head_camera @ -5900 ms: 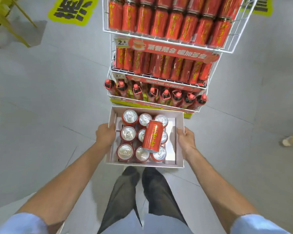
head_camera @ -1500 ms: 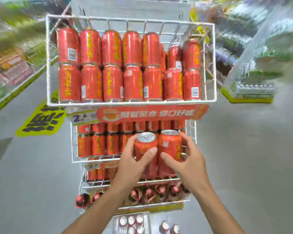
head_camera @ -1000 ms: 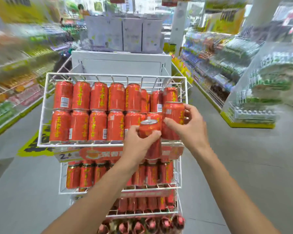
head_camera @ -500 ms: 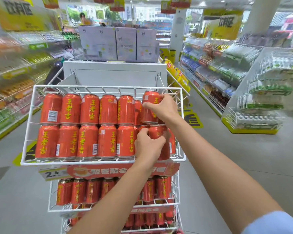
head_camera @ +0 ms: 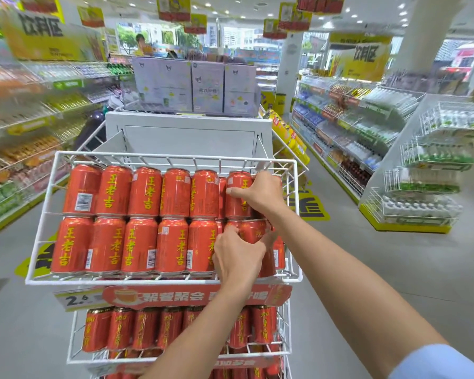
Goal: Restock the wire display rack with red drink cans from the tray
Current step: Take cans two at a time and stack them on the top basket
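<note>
Gripping a lower-row can (head_camera: 253,231) with the left hand (head_camera: 238,258), an upper-row can (head_camera: 237,192) with the right hand (head_camera: 260,195), at the right end of the wire rack (head_camera: 164,281). Lettered 王老吉 in yellow; price tag (head_camera: 77,299) 2.6 below; open floor (head_camera: 367,269) rightward

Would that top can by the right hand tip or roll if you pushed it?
Probably not far: the top can under the right hand sits tight against its neighbours inside the wire basket. It stands above a lower can, which the left hand grips, so a hard shove might topple it. Its smooth round side would likely roll if loose.
</note>
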A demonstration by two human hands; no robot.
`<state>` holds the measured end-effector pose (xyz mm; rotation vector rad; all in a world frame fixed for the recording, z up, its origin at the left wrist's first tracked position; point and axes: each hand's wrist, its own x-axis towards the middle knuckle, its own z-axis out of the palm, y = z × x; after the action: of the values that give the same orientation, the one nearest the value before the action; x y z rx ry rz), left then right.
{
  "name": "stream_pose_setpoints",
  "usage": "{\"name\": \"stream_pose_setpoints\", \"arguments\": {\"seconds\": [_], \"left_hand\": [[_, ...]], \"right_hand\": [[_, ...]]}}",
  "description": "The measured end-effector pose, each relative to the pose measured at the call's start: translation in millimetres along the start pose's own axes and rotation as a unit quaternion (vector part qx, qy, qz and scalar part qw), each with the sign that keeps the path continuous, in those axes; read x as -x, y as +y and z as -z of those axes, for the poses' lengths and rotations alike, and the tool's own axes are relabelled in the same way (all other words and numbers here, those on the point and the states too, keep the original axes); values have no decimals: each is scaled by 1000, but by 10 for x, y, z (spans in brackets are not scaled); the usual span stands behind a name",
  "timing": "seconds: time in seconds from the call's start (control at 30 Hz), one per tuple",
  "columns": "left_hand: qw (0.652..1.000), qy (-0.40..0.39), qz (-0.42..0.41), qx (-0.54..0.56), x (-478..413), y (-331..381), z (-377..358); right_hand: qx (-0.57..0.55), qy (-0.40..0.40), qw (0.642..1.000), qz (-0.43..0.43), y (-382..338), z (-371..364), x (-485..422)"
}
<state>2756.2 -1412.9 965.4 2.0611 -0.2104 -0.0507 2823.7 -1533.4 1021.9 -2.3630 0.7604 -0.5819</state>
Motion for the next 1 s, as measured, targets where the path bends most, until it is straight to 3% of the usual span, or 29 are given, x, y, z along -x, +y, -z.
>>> {"name": "stream_pose_setpoints", "arguments": {"seconds": [0.37, 0.67, 0.9, 1.0], "left_hand": [[999, 2, 5, -40, 2, 6, 11], [993, 26, -13, -115, -40, -16, -57], [993, 32, -20, -110, 13, 110, -96], [996, 32, -5, -79, 12, 147, -138]], "right_hand": [[106, 4, 994, 31, -122, 102, 119], [93, 19, 994, 47, -87, 99, 140], [10, -37, 994, 107, 178, 509, 232], [-162, -36, 981, 99, 299, 799, 465]]}}
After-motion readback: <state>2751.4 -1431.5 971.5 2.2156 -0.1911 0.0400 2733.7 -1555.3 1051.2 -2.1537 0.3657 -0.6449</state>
